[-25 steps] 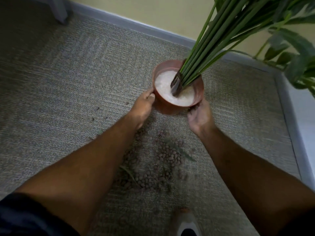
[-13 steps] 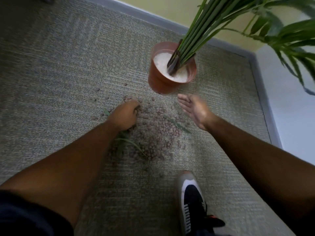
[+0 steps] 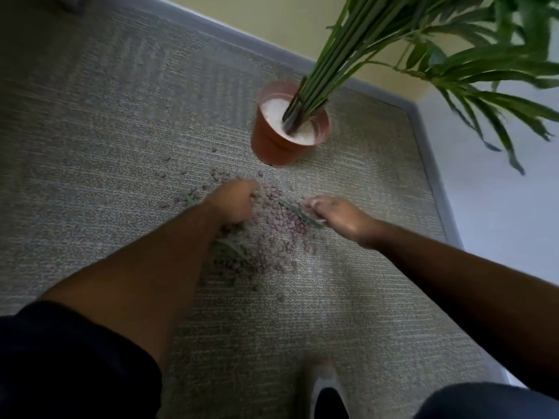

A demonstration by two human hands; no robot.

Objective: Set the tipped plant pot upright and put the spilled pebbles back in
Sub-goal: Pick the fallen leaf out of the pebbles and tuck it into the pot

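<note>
The terracotta plant pot (image 3: 272, 146) stands upright on the carpet, with white filling inside and long green stems rising to the upper right. A patch of brown pebbles (image 3: 281, 231) lies spread on the carpet in front of it. My left hand (image 3: 234, 204) rests on the left side of the patch, fingers curled down into the pebbles. My right hand (image 3: 338, 217) is at the patch's right edge, fingers bent and touching the pebbles. Whether either hand holds pebbles is hidden.
Fallen green leaves (image 3: 299, 214) lie among the pebbles. Stray pebbles (image 3: 165, 175) dot the carpet to the left. A grey skirting board (image 3: 429, 164) and walls close the corner behind and to the right. My shoe (image 3: 328, 394) is at the bottom edge.
Both hands let go of the pot, which now stands upright, and came down onto the pebble patch. My right hand moved from mid-air to the patch's right edge.
</note>
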